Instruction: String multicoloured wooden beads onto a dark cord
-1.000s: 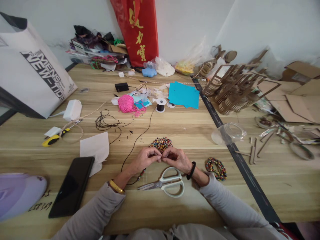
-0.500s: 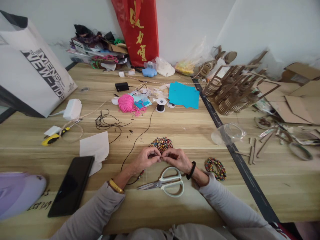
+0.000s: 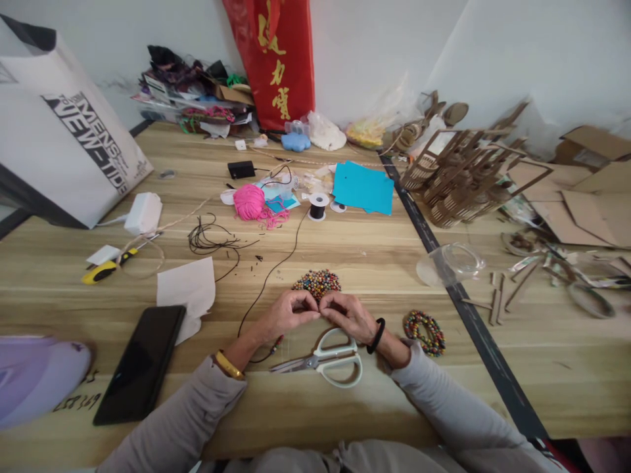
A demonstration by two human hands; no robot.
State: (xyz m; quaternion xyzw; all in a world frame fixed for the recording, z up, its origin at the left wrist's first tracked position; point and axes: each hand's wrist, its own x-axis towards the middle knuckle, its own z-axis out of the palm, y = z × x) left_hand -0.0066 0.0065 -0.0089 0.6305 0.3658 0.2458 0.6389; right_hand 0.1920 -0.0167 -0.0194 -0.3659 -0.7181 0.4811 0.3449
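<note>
Take the heap of beads (image 3: 316, 283) as your landmark; your two hands meet just on your side of it. Your left hand (image 3: 284, 314) and right hand (image 3: 348, 314) have their fingertips pressed together at one spot, pinching something too small to make out. It is probably a bead on the black cord (image 3: 269, 276), which runs from under your left hand past the left of the heap to the spool (image 3: 318, 205) well beyond it.

The biggest risk, I judge, is the heap itself: it touches your knuckles, and a nudge would scatter beads across the wooden table (image 3: 345, 256). Next, a tug on the cord could tip the spool or drag the line through the heap. Smaller still: if the pinch slackens, the strung beads hanging below your left wrist could slide off the free end. The scissors (image 3: 325, 360) lie just on your side of your hands, where a sleeve could catch them.

Counted: one table, one phone (image 3: 140, 364) far left of the heap, one pair of scissors, one finished bead bracelet (image 3: 424, 332) to the heap's right, one spool, one heap, beads too many to count.
</note>
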